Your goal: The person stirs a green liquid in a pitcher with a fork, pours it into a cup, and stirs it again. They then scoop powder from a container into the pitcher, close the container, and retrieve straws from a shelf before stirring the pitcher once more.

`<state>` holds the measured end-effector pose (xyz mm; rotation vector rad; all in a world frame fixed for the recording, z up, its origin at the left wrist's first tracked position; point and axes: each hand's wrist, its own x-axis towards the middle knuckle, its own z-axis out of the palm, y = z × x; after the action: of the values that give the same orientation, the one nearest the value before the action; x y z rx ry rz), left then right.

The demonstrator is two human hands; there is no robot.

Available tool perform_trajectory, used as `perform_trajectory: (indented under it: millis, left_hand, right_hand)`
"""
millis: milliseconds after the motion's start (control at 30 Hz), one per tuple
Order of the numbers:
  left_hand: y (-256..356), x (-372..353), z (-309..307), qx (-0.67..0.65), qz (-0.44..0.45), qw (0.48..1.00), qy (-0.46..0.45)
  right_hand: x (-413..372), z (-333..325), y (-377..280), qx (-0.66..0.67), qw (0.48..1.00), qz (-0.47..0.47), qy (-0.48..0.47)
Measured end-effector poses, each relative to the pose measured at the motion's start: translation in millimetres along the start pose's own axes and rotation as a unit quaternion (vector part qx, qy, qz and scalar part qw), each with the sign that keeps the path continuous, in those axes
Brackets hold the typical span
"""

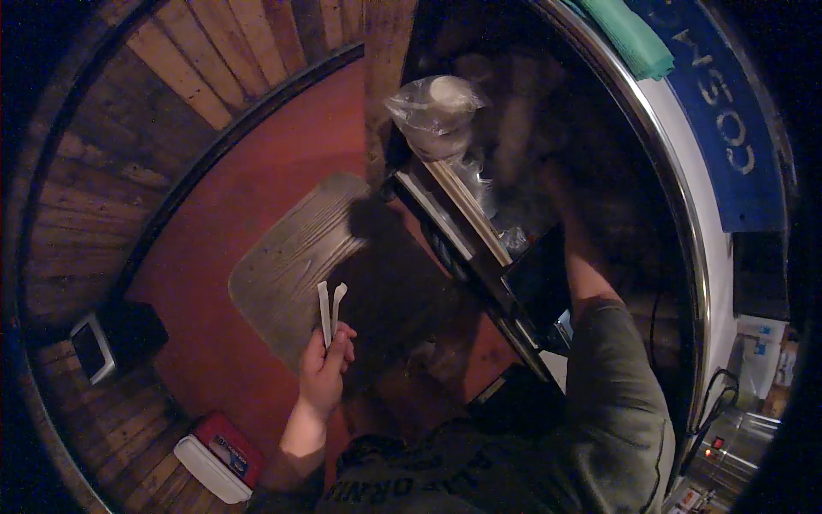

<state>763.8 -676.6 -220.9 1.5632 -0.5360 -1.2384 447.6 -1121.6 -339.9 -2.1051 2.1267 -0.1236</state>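
Observation:
My left hand (325, 367) is closed around two thin white paper-wrapped sticks (330, 313), which point up from the fist, above the worn grey-brown mat (300, 248). My right arm, in a dark green sleeve, reaches up into the dark area at the right. My right hand (556, 184) is too dark for its fingers to be made out. To the left of it, clear plastic bags (437, 116) with pale round contents stand at the end of a narrow shelf (467, 210).
A curved metal rail (685, 206) runs down the right side, with a green cloth (629, 38) at its top. A red and white box (218, 458) lies at lower left, below a black bin (137, 334). Metal equipment (732, 445) stands at lower right.

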Motion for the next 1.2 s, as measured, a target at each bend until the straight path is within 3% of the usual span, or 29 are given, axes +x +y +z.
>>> perform_trajectory:
  millis: [333,533,1200]
  left_hand:
    - [-0.8,3.6,1.6,0.005,0.020,1.000,-0.013]
    - [5.5,3.3,1.6,0.074,0.027,0.997,-0.008]
    - [-2.2,2.7,6.5,0.022,0.020,0.999,0.010]
  right_hand:
    - [3.4,12.0,-12.2,-0.001,1.000,-0.006,0.005]
    - [-1.3,17.3,-17.2,0.004,1.000,-0.010,0.010]
    - [-2.2,-5.1,7.4,0.017,0.999,-0.007,0.044]
